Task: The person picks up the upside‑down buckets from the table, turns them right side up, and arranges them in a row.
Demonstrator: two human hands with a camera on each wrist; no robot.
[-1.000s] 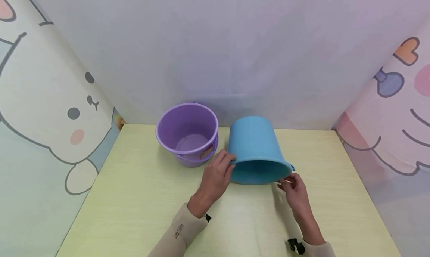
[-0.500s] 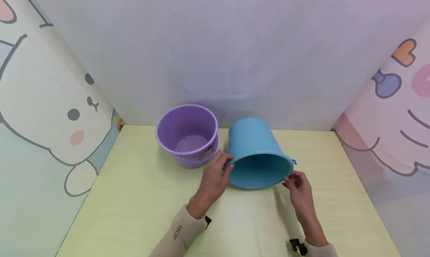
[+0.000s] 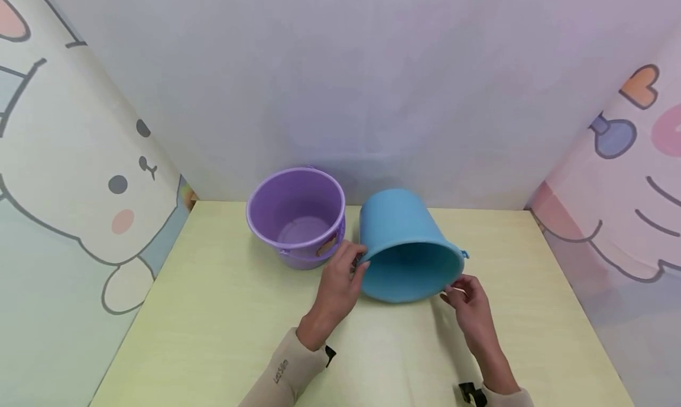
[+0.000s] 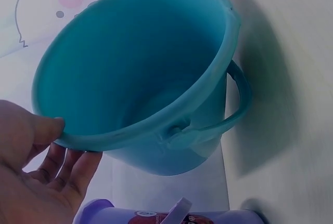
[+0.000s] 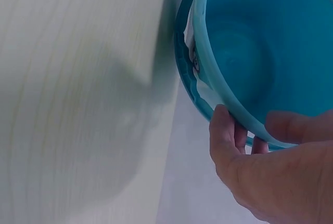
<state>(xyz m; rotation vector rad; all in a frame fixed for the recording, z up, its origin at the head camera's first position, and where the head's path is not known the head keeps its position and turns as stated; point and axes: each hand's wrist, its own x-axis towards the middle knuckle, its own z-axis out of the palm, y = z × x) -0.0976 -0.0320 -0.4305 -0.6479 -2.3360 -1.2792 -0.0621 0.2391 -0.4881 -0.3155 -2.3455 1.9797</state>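
A blue bucket is tipped over, its mouth facing me. My left hand pinches the left side of its rim, thumb inside and fingers outside, as the left wrist view shows. On the lower right of the rim is my right hand; in the right wrist view its thumb lies over the inner side and its fingers curl behind the outside. The bucket's handle hangs down on the side toward the table. Just left of the bucket, a purple bucket stands upright, close to my left hand.
The pale wooden table lies beneath both buckets, with the blue bucket's shadow on it. A plain pale wall sheet rises right behind them. Cartoon-printed sheets enclose the left and right sides.
The blue bucket's mouth has tipped up, so more of its inside shows. My right hand rose slightly with the rim, then came down a little. The purple bucket stays in place.
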